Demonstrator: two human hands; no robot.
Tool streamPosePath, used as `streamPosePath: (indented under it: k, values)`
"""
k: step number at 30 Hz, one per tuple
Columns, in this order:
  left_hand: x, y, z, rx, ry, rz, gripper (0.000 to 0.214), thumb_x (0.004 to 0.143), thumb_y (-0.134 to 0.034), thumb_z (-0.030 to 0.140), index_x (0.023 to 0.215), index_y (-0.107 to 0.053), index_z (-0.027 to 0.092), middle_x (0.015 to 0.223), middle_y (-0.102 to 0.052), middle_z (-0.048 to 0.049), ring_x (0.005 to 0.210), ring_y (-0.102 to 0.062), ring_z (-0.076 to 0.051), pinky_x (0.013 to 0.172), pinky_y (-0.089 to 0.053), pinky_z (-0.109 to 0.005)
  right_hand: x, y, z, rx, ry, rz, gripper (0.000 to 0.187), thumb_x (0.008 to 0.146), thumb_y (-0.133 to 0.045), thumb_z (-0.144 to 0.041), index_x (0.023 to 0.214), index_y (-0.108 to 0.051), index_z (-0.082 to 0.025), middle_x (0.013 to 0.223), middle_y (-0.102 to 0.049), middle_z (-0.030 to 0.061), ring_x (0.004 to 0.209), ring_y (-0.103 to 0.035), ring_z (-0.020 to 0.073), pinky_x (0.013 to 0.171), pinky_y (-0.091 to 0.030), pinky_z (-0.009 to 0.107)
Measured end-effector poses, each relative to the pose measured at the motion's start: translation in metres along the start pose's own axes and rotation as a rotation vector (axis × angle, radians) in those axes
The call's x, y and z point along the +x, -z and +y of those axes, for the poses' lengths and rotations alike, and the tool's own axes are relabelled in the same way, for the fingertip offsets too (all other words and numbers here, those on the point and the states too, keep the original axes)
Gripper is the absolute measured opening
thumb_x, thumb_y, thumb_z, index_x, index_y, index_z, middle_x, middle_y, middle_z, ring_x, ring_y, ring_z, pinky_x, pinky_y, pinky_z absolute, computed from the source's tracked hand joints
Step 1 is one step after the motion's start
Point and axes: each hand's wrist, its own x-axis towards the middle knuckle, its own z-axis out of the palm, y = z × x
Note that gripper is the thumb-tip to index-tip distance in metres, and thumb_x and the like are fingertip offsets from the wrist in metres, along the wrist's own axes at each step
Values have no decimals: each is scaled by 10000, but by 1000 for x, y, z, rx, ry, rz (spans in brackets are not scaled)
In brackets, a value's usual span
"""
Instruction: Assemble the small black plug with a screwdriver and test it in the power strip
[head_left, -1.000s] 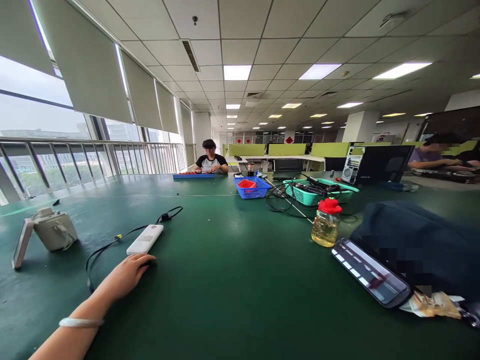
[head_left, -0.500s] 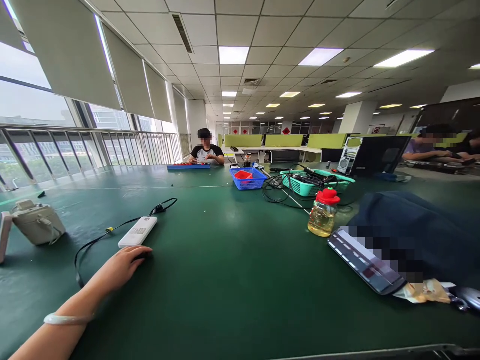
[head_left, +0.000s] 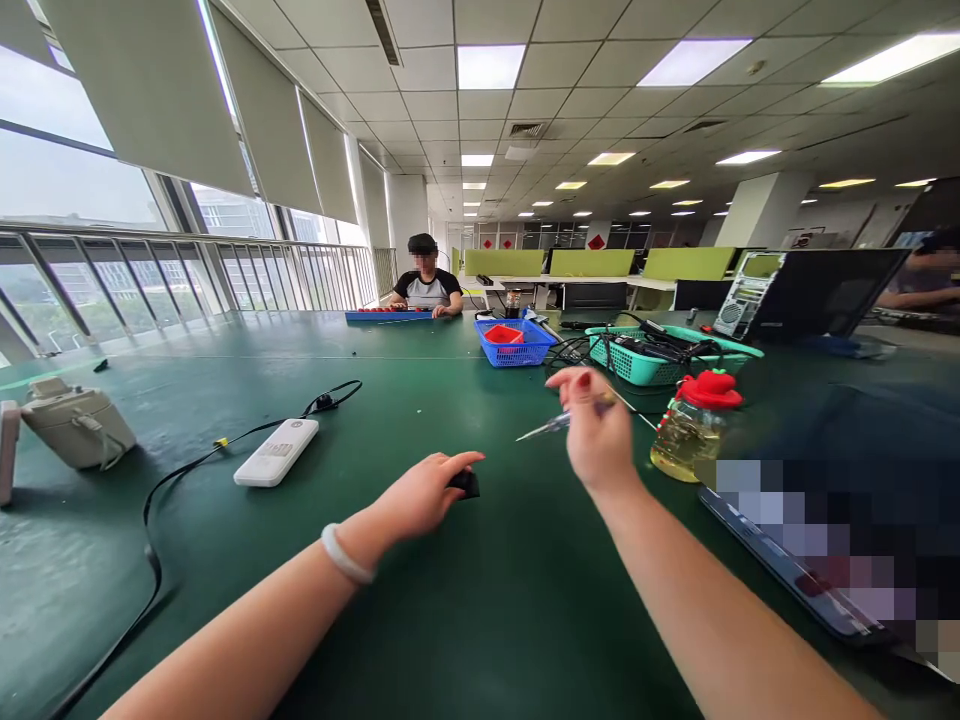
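My left hand (head_left: 420, 495), with a pale bracelet at the wrist, is closed on a small black object (head_left: 466, 484) just above the green tabletop. Its kind is hard to make out, since my fingers cover part of it. My right hand (head_left: 600, 430) is raised to the right of it, fingers wrapped round a slim screwdriver (head_left: 553, 425). The shaft is thin and metallic, the handle looks clear, and the tip points left and slightly down toward the space above my left hand. The screwdriver and the black object are apart.
A white power bank (head_left: 277, 453) and a black cable (head_left: 154, 540) lie left, near a beige case (head_left: 79, 425). Rightward stand a red-lidded bottle (head_left: 690, 430), a tablet-like device (head_left: 787, 570), a blue basket (head_left: 517, 350) and a green basket (head_left: 645, 365) of cables. A person (head_left: 426, 280) sits opposite.
My left hand has moved right from beside the power bank, carrying the black object. My right hand has come into view with the screwdriver. The view has shifted slightly.
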Motion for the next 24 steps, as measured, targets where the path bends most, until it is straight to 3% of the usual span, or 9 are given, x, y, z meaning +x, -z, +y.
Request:
streamPosePath:
  k: [2, 4, 10, 13, 17, 24]
  values:
    - [19, -15, 5, -17, 6, -6, 621, 833, -535, 164, 1424, -398, 293, 987, -643, -68, 921, -612, -211, 844, -483, -329, -6, -8, 13, -52, -38, 42, 594, 889, -387, -701, 685, -640, -203, 591, -502, 0, 554, -497, 142, 525, -391, 278]
    - [30, -26, 6, -36, 23, -7, 646, 835, -534, 156, 1442, -365, 298, 988, -643, -65, 939, -608, -218, 853, -479, -339, -14, -11, 32, -62, -109, 68, 695, 831, -333, -793, 569, -599, -206, 507, -418, -9, 473, -415, 130, 471, -314, 284]
    - [34, -43, -2, -180, 61, 16, 710, 813, -555, 115, 1449, -329, 335, 1149, -665, -48, 1059, -600, -225, 965, -457, -396, -30, -2, 75, 102, -229, 63, 641, 781, -505, -765, 481, -586, -203, 476, -431, 5, 457, -383, 127, 456, -268, 284]
    - [33, -46, -7, -325, 114, 46, 742, 770, -608, 117, 1437, -345, 307, 1209, -651, -66, 1067, -617, -217, 990, -456, -393, -35, -4, 73, 110, -235, 13, 596, 816, -538, -697, 479, -558, -205, 473, -422, -5, 460, -369, 122, 461, -265, 277]
    - [33, -45, -9, -420, 162, 48, 765, 701, -657, 102, 1403, -395, 256, 1181, -657, -75, 1039, -633, -209, 980, -463, -371, -42, -10, 57, 37, -155, -168, 566, 834, -545, -659, 495, -556, -205, 469, -393, -20, 461, -348, 117, 470, -260, 276]
    - [32, -44, -7, -359, 194, 38, 678, 716, -670, 161, 1350, -456, 268, 1107, -698, -27, 1025, -638, -214, 952, -476, -354, -51, -10, 38, -144, 159, -337, 422, 921, -522, -453, 587, -577, -201, 556, -492, -5, 521, -439, 128, 521, -337, 267]
